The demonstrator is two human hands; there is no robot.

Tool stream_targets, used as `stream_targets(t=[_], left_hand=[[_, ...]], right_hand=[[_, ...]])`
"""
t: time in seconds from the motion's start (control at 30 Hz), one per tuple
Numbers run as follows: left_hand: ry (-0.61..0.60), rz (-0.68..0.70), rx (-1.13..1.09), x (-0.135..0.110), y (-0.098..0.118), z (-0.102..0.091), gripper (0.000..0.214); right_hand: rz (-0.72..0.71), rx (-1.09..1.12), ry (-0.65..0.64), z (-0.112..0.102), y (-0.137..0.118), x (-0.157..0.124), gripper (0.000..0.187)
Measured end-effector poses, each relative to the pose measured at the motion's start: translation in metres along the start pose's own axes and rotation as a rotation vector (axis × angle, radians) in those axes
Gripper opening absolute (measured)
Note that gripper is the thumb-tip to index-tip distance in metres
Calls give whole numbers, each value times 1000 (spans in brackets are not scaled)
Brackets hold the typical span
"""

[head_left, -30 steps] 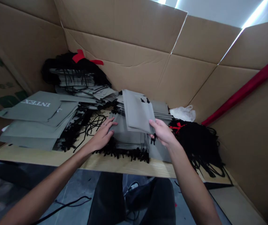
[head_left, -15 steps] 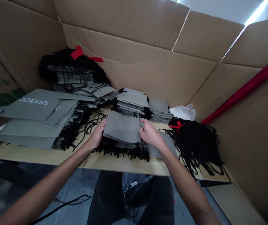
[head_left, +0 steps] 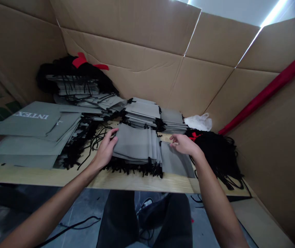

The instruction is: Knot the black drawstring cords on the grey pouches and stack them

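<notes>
A stack of grey fabric pouches with black cord ends along its front edge lies in the middle of the table. My left hand is at the stack's left edge, fingers touching it and thumb apart. To the right, a single flat grey pouch lies on the wood beside the stack. My right hand hovers over that pouch's back part, fingers bent and thumb apart, with nothing visible between them.
Large grey pieces with white INTEX print are piled on the left. Behind stand more grey pouch stacks and a white plastic bag. A bundle of black cords lies right. Cardboard walls surround the table.
My right hand has left the stack's right edge and moved right, over the single pouch. The stack's top pouches now sit fanned at the right. My left hand has loosened slightly.
</notes>
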State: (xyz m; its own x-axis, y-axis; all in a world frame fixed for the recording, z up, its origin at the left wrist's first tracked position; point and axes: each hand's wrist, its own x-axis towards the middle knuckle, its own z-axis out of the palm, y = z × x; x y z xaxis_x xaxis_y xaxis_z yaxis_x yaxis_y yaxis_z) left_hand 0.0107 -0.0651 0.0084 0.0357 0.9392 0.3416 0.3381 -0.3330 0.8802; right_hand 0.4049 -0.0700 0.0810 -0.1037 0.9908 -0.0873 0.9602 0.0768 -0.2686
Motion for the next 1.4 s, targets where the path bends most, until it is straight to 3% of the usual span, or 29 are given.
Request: stream_targets(t=[0.17,0.3,0.43,0.73,1.1,1.27,1.4], left_hand=[[-28,2,56,-1,3,-3,57],[-61,-7,61,-5,0,-9,59],[-53,-19,29,-7,-4,-11,64],[73,14,-55,-30,0,-18,60],[83,-15,-24,-50,-3,-29,54],[98,7,31,-54,4,-30,50],[119,55,60,-55,21,-30,44]], right_hand=[[166,-172,3,11,31,-1,34],[433,-298,92,11,55,-5,43],[590,-322,9,14,73,-6,40],[591,-332,-72,21,83,-6,40],[551,-294,-183,19,79,-7,38],[582,-220,-81,17,79,-13,37],[643,-119,162,-1,76,-24,35]])
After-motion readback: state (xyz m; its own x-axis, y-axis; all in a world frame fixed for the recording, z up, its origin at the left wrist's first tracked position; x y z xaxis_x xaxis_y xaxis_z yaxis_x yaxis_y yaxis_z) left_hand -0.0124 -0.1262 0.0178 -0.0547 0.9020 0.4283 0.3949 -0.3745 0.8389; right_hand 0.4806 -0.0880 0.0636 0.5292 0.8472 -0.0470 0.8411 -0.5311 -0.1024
